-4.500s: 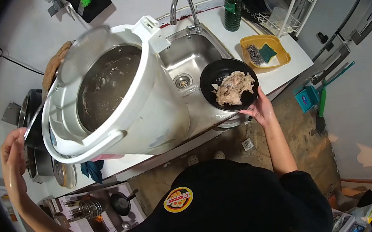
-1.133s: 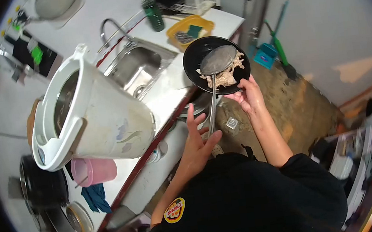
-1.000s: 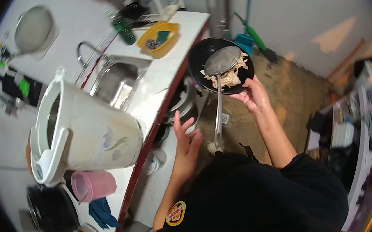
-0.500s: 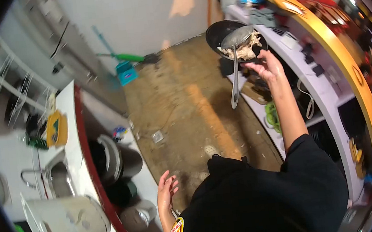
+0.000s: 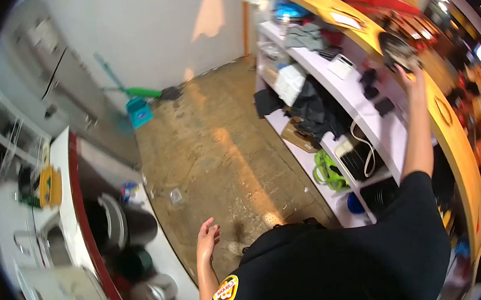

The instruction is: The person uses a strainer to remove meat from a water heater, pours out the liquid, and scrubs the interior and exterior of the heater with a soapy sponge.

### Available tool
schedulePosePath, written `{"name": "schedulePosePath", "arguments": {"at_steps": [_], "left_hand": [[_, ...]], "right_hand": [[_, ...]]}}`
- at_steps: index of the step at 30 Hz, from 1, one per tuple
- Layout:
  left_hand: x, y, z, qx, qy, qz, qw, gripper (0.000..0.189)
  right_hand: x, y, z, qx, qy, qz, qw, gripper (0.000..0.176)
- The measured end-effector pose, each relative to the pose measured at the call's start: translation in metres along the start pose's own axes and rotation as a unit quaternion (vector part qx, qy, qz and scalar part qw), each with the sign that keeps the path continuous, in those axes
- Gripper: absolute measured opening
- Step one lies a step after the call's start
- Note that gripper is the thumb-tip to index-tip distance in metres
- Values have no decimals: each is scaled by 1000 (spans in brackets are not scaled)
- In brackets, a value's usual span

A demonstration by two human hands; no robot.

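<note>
At the upper right, my right hand point(image 5: 410, 72) reaches out over the wooden counter point(image 5: 448, 113) with its fingers on the near rim of a dark bowl point(image 5: 397, 48). The bowl is tilted and blurred, and its contents and the spoon are hard to make out. My left hand point(image 5: 207, 235) hangs low above the floor at the lower centre, its fingers apart and nothing in them.
Below the wooden counter, lilac shelves point(image 5: 325, 62) hold cloths, dark bags and a green bag point(image 5: 329, 171). On the left are a sink point(image 5: 56, 239), a white tub point(image 5: 71, 293) and a grey bin point(image 5: 120, 221). A blue dustpan point(image 5: 139, 112) rests by the back wall.
My right hand has carried the bowl right, from above the floor and shelf edge to over the wooden counter. The view has turned right. My left hand stays low and empty.
</note>
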State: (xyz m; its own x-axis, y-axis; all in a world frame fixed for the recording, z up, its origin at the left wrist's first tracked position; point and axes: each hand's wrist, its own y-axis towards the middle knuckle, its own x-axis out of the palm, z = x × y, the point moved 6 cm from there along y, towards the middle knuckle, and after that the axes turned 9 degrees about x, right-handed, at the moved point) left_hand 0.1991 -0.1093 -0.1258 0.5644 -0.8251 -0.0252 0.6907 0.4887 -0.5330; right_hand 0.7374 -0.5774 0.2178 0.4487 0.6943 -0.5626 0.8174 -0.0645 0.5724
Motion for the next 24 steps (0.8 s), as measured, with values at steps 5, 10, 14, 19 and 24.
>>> {"name": "schedulePosePath", "arguments": {"at_steps": [5, 10, 14, 19, 24], "left_hand": [[26, -13, -11, 30, -51, 22, 998, 45], [16, -40, -47, -8, -62, 115, 991, 43], [4, -62, -67, -18, -86, 166, 982, 41], [-24, -89, -79, -19, -94, 223, 970, 40], [-110, -129, -92, 23, -102, 324, 940, 43]], "right_hand": [[22, 37, 94, -23, -183, 20, 983, 29], [78, 26, 164, 95, -224, -28, 970, 27], [110, -19, 184, 160, -267, -45, 949, 25], [137, -77, 181, 195, -321, -54, 925, 25], [144, -121, 151, 197, -359, 3, 912, 26]]}}
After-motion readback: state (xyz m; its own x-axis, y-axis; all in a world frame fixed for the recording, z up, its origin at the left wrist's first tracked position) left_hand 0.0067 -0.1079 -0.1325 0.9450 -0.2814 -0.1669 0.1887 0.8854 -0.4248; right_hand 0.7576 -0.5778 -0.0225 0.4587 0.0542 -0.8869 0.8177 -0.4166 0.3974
